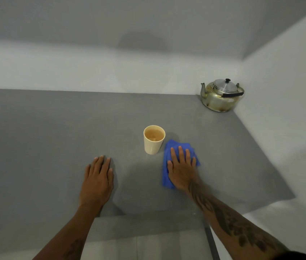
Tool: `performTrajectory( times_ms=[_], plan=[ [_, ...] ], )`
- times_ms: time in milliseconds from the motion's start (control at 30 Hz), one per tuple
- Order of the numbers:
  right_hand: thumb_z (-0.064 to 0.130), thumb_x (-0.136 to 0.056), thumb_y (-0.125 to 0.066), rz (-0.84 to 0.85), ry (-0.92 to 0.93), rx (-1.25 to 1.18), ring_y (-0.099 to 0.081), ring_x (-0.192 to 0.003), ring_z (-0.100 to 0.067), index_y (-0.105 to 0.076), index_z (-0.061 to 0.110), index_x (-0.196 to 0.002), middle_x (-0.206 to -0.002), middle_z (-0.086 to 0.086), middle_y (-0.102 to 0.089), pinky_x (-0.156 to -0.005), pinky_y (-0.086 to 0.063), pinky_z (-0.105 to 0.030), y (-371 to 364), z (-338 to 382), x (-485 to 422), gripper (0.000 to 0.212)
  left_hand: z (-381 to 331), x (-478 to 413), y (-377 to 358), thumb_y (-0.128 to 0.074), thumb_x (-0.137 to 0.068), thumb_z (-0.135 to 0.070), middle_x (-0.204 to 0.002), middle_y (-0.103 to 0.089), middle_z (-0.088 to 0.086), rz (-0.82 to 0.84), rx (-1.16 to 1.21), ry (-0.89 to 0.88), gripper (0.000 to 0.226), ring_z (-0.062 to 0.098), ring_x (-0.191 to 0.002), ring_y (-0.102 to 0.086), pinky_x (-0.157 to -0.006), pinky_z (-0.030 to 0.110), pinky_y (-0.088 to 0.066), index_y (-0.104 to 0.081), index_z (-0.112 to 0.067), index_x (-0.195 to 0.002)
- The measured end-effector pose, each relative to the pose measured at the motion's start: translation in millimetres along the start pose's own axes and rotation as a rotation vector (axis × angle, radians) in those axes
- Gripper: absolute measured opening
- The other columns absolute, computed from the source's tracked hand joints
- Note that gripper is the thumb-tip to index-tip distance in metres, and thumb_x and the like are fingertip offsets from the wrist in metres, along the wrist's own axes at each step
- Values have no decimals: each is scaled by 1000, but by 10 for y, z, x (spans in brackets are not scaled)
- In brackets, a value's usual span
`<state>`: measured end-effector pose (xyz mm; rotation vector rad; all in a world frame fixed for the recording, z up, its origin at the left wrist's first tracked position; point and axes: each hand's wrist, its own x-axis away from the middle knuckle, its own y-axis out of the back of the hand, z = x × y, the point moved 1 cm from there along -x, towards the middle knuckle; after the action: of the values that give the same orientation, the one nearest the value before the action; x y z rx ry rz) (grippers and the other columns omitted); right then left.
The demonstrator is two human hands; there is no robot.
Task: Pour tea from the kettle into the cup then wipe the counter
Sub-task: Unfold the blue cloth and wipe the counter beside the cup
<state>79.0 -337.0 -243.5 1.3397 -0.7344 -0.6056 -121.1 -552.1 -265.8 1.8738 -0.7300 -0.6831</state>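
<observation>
A cream cup (153,141) holding brown tea stands upright in the middle of the grey counter (45,132). Just right of it lies a folded blue cloth (169,166), and my right hand (183,169) presses flat on top of it, fingers spread. My left hand (97,179) rests palm-down on the bare counter, left of the cup, holding nothing. A metal kettle (221,95) with a black handle and lid knob sits upright in the far right corner against the walls, spout pointing left.
White walls close the counter at the back and on the right. The counter's front edge runs just below my wrists, with pale floor beneath. A small wet mark (146,156) shows at the cup's base.
</observation>
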Motion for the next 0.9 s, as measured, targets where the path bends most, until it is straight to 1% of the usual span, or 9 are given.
performTrajectory(
  times_ms=[100, 167, 233, 333, 467, 533, 633, 767, 900],
  plan=[
    [49, -96, -1, -73, 141, 46, -37, -138, -38, -30, 22, -147, -153, -11, -35, -105, -35, -58, -94, -85, 304, 64, 1, 5, 6, -17, -97, -40, -153, -37, 10, -10, -8, -8, 59, 26, -145, -26, -120, 48, -19, -39, -14, -144],
    [49, -96, -3, -63, 160, 59, -40, -136, -37, -35, 22, -145, -151, -9, -40, -104, -38, -57, -114, -324, 384, 64, -3, 8, 5, -17, -97, -40, -152, -39, 10, -10, -11, -5, 58, 27, -145, -28, -119, 48, -21, -40, -13, -143],
    [49, -96, -6, -80, 43, 20, -36, -138, -39, -35, 22, -146, -153, -11, -36, -106, -34, -59, -31, -430, 98, 63, -9, 5, 7, -15, -97, -41, -152, -38, 10, 5, -16, -2, 60, 26, -145, -27, -119, 48, -20, -40, -13, -144],
    [50, -93, -9, -27, -117, -18, -14, -146, -37, -14, 26, -151, -161, -8, -14, -114, -16, -60, 35, -272, -373, 63, -7, -11, 7, -13, -96, -42, -150, -41, 11, -11, -19, -1, 62, 27, -144, -30, -119, 47, -21, -43, -12, -142],
    [50, -95, 0, -53, 206, 76, -24, -144, -36, -21, 30, -150, -159, -5, -24, -111, -28, -58, -86, -152, -59, 62, 16, -15, -2, -16, -96, -41, -150, -41, 11, -16, -21, -6, 60, 27, -143, -30, -119, 47, -22, -44, -12, -141],
    [50, -95, -3, -69, 255, 81, -31, -142, -32, -26, 33, -148, -156, -2, -30, -109, -34, -55, -118, -404, 108, 60, 23, -18, -10, -18, -96, -40, -150, -41, 11, -25, -28, -11, 59, 27, -143, -30, -118, 47, -23, -44, -12, -141],
    [54, -94, -2, -55, 28, 13, -31, -141, -36, -32, 29, -146, -155, -6, -32, -107, -34, -59, -19, -672, -141, 65, 9, -15, -23, -18, -96, -39, -149, -42, 11, -24, -32, -10, 59, 26, -143, -31, -118, 47, -23, -44, -12, -141],
    [49, -97, -13, 13, -119, -36, -4, -148, -35, -7, 32, -151, -162, -3, -4, -116, -9, -60, 49, -492, -494, 57, -22, -34, -15, -17, -96, -39, -149, -42, 11, -16, -28, 12, 59, 27, -143, -31, -118, 48, -23, -45, -11, -140],
    [52, -94, 0, -39, 64, 69, -34, -139, -39, -30, 27, -146, -155, -9, -32, -106, -32, -62, -73, -250, -92, 65, -18, -23, 8, -14, -96, -40, -151, -39, 11, -1, -20, 22, 61, 26, -144, -27, -120, 48, -20, -42, -12, -142]
  ],
)
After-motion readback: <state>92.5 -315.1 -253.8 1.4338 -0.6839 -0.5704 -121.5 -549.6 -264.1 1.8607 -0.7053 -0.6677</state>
